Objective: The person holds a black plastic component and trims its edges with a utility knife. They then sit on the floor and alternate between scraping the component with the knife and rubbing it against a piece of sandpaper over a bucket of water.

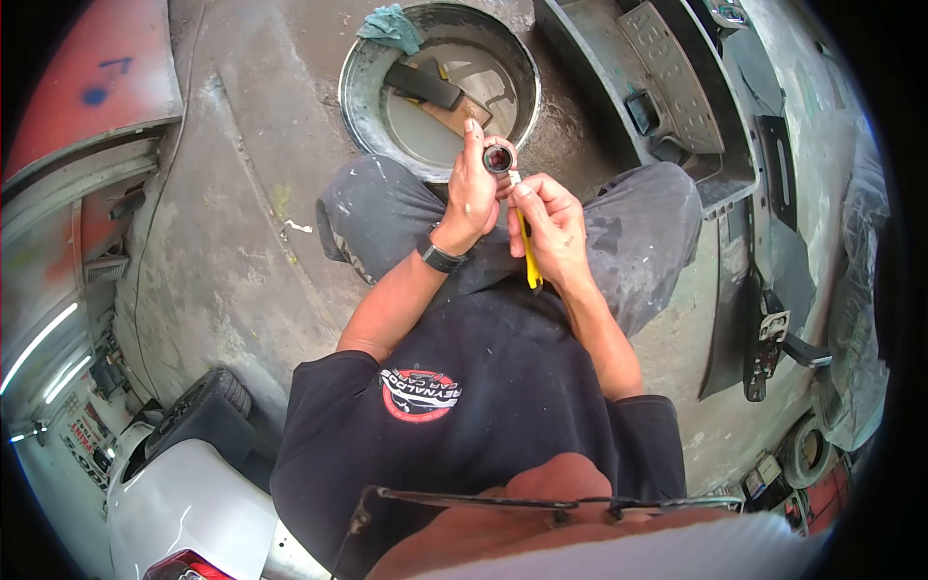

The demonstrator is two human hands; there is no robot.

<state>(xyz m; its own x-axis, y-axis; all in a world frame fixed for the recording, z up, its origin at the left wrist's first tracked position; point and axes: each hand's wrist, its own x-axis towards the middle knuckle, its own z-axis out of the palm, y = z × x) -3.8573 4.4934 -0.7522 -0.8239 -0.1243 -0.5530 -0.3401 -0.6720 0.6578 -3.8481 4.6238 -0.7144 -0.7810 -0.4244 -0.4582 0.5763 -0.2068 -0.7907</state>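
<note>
A small dark ring-shaped part (498, 159) is held upright in my left hand (471, 189), its round opening facing up. My right hand (553, 224) is closed on a yellow cutter (531, 253), whose front end is beside the ring's lower edge. Both hands are close together above my lap. Just beyond them stands a round metal basin (359, 101) with murky water, dark and brown blocks (425, 87) inside, and a teal cloth (391, 29) over its rim.
A large dark car part (619, 82) lies to the right of the basin, with more black parts (766, 338) farther right. A red panel (92, 77) is at the upper left. A white car body (193, 507) and tire (208, 401) are at the lower left.
</note>
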